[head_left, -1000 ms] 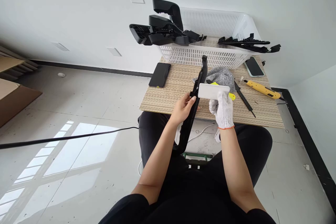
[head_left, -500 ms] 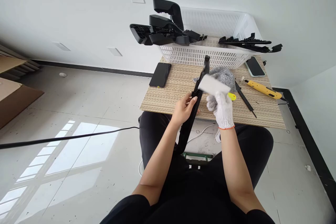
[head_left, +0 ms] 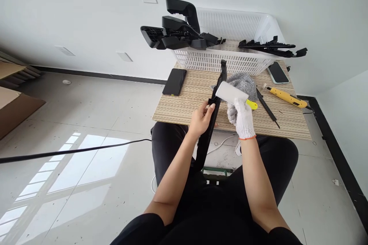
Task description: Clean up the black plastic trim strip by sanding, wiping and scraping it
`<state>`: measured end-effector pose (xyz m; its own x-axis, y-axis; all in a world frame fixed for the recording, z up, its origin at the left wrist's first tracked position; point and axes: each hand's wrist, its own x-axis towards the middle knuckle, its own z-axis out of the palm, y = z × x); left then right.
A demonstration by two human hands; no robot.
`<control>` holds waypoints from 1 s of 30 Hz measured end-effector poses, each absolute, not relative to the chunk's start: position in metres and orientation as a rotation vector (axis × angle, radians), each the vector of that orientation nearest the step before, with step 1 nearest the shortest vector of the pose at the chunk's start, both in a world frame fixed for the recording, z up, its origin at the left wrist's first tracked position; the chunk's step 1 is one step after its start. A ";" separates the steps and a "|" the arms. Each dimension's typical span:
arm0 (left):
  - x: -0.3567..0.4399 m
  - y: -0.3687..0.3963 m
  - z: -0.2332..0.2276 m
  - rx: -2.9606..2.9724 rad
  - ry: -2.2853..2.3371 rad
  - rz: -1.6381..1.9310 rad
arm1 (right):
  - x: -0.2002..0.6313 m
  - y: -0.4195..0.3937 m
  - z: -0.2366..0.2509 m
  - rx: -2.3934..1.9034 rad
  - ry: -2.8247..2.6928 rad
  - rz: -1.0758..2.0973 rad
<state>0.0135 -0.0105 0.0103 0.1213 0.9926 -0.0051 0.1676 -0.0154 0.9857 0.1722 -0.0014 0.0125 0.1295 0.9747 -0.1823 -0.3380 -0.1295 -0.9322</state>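
Note:
My bare left hand (head_left: 200, 118) grips a long black plastic part (head_left: 209, 130) near its middle. The part runs from my lap up over the small wooden table (head_left: 178, 105), its top end near the basket. My right hand (head_left: 240, 116), in a white knitted glove, holds a white rectangular block (head_left: 231, 92) tilted against the upper stretch of the black part. A yellow tool tip (head_left: 252, 104) shows just right of the glove.
A white mesh basket (head_left: 230, 61) at the table's back holds black plastic parts (head_left: 178, 32), some overhanging left and right. A dark phone (head_left: 174, 81) lies at the left, another phone (head_left: 277, 72) at the back right. A grey glove (head_left: 243, 81), yellow knife (head_left: 286, 98) and thin black strip (head_left: 267, 109) lie nearby.
My right hand has tilted the white block from level to slanted and slid it slightly up along the black part. My left hand keeps its hold in the same place.

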 end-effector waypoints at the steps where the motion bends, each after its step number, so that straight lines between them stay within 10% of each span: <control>1: 0.014 -0.011 0.011 1.390 1.240 1.036 | 0.172 -0.001 0.012 -1.161 -0.777 1.355; 30: 0.013 -0.010 0.012 1.341 1.169 1.018 | 0.168 -0.003 0.014 -1.122 -0.694 1.260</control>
